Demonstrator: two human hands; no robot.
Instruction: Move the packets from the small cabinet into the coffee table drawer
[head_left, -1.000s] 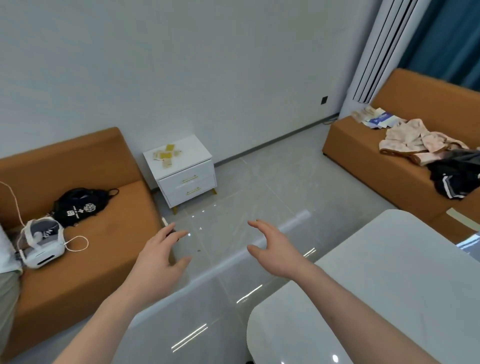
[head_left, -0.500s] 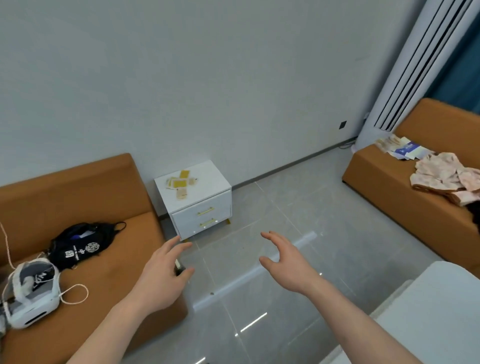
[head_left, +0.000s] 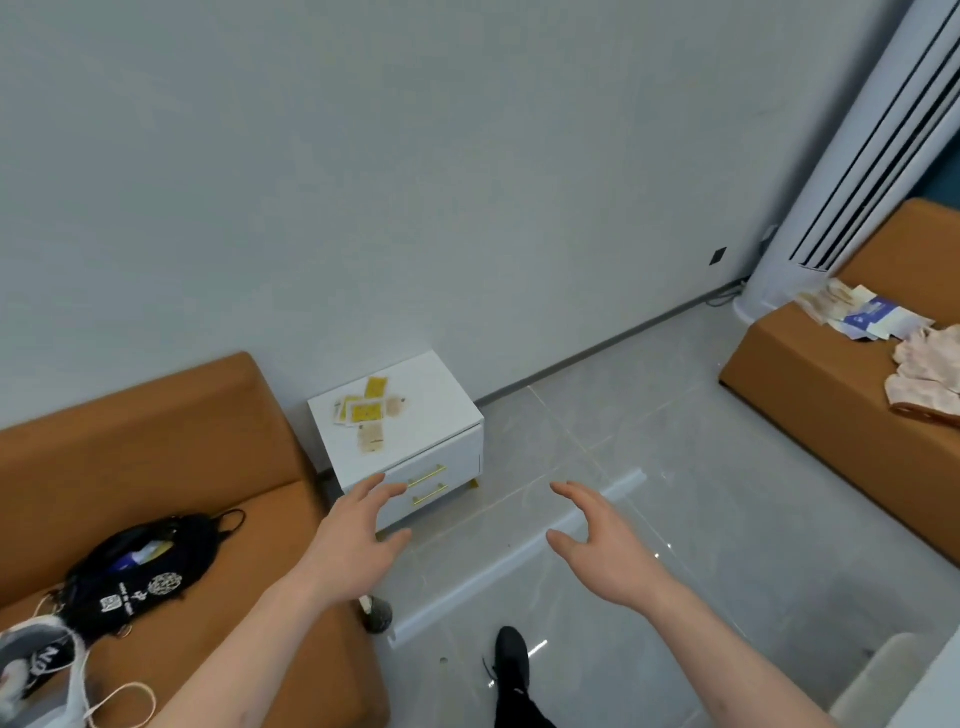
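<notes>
While both hands hang empty | five packets (head_left: 370, 415) | cabinet (head_left: 447, 415)

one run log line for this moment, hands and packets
phase: approach | left hand: open, empty | right hand: open, empty | packets: on small cabinet top | cabinet drawers: shut

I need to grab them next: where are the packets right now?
The packets lie on top of the small white cabinet, left of centre, beside the left orange sofa.

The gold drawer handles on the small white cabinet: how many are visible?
2. Both are on the cabinet front: upper handle, lower handle directly beneath. The left hand may hide others.
</notes>
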